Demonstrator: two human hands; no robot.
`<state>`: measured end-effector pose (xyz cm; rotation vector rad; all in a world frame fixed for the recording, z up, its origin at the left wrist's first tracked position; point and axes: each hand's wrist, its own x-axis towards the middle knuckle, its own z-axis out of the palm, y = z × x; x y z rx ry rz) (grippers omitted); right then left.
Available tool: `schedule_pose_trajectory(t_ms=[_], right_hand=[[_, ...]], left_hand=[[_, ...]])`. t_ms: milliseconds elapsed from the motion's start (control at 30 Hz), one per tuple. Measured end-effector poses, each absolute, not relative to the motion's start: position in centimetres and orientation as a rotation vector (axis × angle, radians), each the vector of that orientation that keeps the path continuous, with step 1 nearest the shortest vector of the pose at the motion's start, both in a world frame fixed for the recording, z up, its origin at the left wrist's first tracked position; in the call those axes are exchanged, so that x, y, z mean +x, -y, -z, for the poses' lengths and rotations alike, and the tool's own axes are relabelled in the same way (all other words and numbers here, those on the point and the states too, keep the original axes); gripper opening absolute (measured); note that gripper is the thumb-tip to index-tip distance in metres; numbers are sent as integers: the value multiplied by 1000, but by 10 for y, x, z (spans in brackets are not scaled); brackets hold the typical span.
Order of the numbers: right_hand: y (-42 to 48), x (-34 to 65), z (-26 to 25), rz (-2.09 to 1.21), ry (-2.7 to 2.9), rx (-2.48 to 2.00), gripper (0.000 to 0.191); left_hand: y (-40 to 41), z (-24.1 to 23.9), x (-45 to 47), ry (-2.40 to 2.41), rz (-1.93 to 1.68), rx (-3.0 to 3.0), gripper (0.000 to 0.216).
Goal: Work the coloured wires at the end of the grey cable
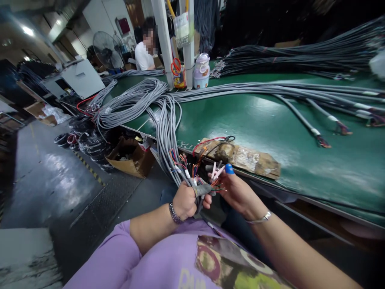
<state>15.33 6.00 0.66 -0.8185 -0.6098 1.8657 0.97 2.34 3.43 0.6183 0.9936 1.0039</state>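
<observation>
My left hand (184, 200) is closed in a fist round a bundle of grey cables (167, 140) that hangs off the edge of the green table (258, 116). Coloured wire ends (180, 160) fan out above the fist. My right hand (236, 190), with blue tape on one fingertip, pinches a few thin coloured wires and a pink clip (217, 172) just right of the fist. Both hands hover in front of the table's near edge, above my lap.
Long grey cables (300, 94) with stripped ends lie across the table. A worn cardboard pad (252, 158) with red and black leads sits at the near edge. Scissors (176, 66) and a jar (201, 71) stand by a white post. Another person (144, 52) sits far behind. Boxes and cable coils (90, 140) crowd the floor.
</observation>
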Motion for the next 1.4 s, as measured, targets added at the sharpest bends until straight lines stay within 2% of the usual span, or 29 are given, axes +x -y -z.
schedule_pose_trajectory(t_ms=[200,367,667,867,1100,1400], right_hand=[[-61,143,-13,-1899,492,-735,40],[-58,136,-19,-1980,516,-656,45],[-60,133,-15,-1828,424,-742,47],[-56,142,-15,-1918,414,-693,51],[-53,144,-16,-1883,447,-743,31],[-57,148,-15,-1853,545,-801,33]], left_hand=[[-31,-35,15,-998,-966,616,43],[-32,-33,15,-1010,-944,631,43],[-32,-30,15,-1037,-899,676,42],[-21,-33,12,-1045,-922,685,45],[-11,-31,12,-1046,-1021,643,43],[-23,-33,17,-1047,-1062,606,36]])
